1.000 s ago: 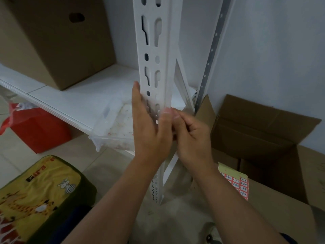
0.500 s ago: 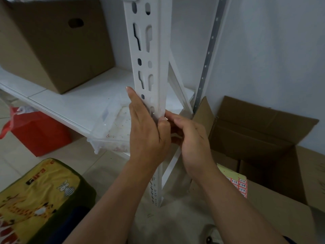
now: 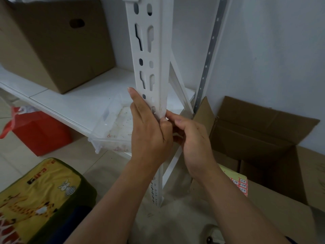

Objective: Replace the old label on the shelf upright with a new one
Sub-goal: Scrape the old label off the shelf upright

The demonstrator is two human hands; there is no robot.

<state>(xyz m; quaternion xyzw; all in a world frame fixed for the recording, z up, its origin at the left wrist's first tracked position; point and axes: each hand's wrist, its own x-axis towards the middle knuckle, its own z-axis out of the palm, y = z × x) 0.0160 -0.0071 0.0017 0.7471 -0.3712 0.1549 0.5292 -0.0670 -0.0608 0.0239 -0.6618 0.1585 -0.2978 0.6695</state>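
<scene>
The white slotted shelf upright (image 3: 154,50) rises through the middle of the view. My left hand (image 3: 149,134) lies flat against its front face, fingers straight and thumb on the corner. My right hand (image 3: 191,136) is beside it with curled fingers; its fingertips pinch at a pale, worn label patch (image 3: 159,111) on the upright's corner, just above my left thumb. Most of that patch is hidden by my fingers. A sheet of red labels (image 3: 241,184) lies on a flap of the open cardboard box (image 3: 263,138) to the right.
A white shelf board (image 3: 70,103) carries a closed cardboard box (image 3: 52,44) and a clear plastic tray (image 3: 114,127). A red bag (image 3: 38,131) sits under the shelf on the floor. A yellow cushion (image 3: 35,199) lies at the lower left, and a grey perforated rail (image 3: 207,57) runs up the wall.
Both hands stay at the same spot on the upright. My right fingertips have shifted slightly at the corner, and the view has tilted a little.
</scene>
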